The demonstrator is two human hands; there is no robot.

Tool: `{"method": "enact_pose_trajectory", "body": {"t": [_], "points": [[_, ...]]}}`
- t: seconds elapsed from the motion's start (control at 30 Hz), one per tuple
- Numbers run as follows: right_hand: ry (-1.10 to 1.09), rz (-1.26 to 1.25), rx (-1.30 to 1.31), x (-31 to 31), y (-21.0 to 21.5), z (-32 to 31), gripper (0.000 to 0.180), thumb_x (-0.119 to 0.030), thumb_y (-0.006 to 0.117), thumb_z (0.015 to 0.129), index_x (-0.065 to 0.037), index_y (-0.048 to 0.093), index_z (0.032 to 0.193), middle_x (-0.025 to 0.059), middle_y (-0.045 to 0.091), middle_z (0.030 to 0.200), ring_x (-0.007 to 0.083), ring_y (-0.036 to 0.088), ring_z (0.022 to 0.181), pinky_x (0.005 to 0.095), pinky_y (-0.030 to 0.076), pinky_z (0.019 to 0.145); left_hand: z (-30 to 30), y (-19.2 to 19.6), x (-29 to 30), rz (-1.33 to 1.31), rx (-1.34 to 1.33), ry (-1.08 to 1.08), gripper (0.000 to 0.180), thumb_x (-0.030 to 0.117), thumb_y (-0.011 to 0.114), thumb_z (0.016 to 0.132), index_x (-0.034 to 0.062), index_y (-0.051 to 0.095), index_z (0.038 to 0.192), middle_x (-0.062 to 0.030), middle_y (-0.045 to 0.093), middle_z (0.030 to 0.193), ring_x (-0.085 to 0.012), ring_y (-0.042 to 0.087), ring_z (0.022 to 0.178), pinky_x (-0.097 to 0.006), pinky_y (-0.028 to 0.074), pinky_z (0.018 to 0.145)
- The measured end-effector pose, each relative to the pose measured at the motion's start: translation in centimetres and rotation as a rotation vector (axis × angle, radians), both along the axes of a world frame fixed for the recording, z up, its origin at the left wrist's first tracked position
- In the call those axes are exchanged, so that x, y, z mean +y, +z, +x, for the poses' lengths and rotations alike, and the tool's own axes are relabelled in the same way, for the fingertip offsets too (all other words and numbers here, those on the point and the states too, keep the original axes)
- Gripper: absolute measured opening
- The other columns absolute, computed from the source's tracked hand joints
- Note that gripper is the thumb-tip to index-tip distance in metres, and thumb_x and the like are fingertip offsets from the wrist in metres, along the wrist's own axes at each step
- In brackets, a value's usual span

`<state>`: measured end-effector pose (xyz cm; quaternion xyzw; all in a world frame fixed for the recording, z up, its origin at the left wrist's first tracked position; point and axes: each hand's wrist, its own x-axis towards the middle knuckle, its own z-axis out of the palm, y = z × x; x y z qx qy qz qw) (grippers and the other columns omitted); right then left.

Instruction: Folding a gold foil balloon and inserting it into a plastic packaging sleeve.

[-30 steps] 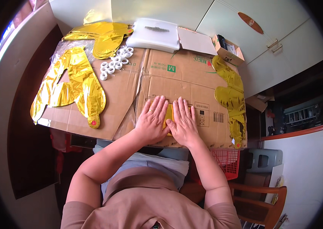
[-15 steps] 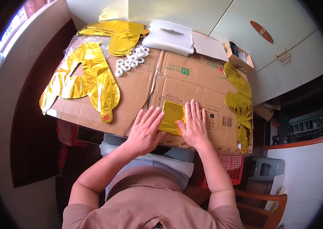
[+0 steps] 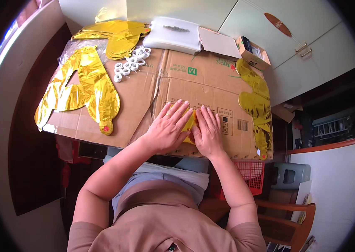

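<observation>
My left hand lies flat, palm down and fingers stretched, over the left part of a folded gold foil balloon. My right hand rests flat along its right edge, fingers straight. Only a narrow strip of the folded foil shows between the hands; the rest is covered. Beneath lies a flattened brown cardboard sheet. To the left a flat gold foil balloon with a triangular hole is spread out. Another gold foil balloon, curvy in outline, lies along the right edge.
Several more gold foil balloons are stacked at the far left, beside white ribbon rolls. At the back stand a white translucent box with a dark slim object on its lid, a pale flat board and a small carton.
My left hand has moved right and up onto the folded foil, covering most of it. My right hand stays at its right edge. The whole view has shifted slightly.
</observation>
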<state>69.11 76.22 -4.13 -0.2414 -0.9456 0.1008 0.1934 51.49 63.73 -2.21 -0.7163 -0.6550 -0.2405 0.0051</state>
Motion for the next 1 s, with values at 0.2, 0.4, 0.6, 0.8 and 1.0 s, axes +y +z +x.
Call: {"method": "enact_pose_trajectory", "body": {"t": [0.2,0.4,0.6,0.8,1.0], "points": [[0.060,-0.157,0.113,0.8,0.5,1.1,0.053,-0.031,0.052,0.100,0.000,0.051,0.143,0.0239,0.045,0.152,0.0401,0.041,0.142,0.0556,0.025,0.119,0.8,-1.9,1.5,-0.035,0.021,-0.055,0.069,0.043,0.051,0.100,-0.0004,0.037,0.152,-0.0225,0.035,0.159,-0.0371,0.029,0.150,-0.051,0.018,0.123],[0.299,-0.008,0.029,0.8,4.7,5.2,0.051,-0.019,0.069,0.088,-0.002,0.059,0.135,0.0210,0.050,0.148,0.0378,0.047,0.138,0.0508,0.034,0.117,0.7,-1.9,1.4,-0.064,0.075,-0.071,0.072,0.046,0.048,0.100,-0.0018,0.036,0.152,-0.0220,0.031,0.161,-0.0356,0.025,0.152,-0.050,0.016,0.124],[0.320,0.143,-0.042,-0.7,3.2,7.5,0.039,-0.010,0.073,0.084,-0.002,0.066,0.121,0.0167,0.063,0.131,0.0335,0.059,0.124,0.0470,0.044,0.110,0.7,-2.1,1.4,-0.039,0.132,-0.078,0.075,0.052,0.047,0.099,-0.0011,0.038,0.152,-0.0209,0.034,0.160,-0.0347,0.027,0.151,-0.050,0.017,0.124],[0.315,0.221,0.000,-0.9,2.6,7.6,0.034,-0.008,0.072,0.085,-0.002,0.067,0.118,0.0161,0.066,0.126,0.0327,0.063,0.119,0.0457,0.049,0.105,0.3,-1.6,1.2,-0.097,0.112,-0.130,0.077,0.050,0.046,0.100,-0.0027,0.032,0.154,-0.0226,0.028,0.163,-0.0362,0.023,0.153,-0.050,0.014,0.124],[0.345,0.236,0.031,-0.8,2.6,8.0,0.029,-0.011,0.075,0.084,-0.002,0.069,0.111,0.0145,0.068,0.121,0.0301,0.065,0.113,0.0449,0.050,0.102,0.4,-1.9,1.3,-0.053,0.158,-0.115,0.078,0.054,0.046,0.099,-0.0016,0.036,0.152,-0.0209,0.033,0.161,-0.0349,0.027,0.151,-0.051,0.017,0.124]]}}
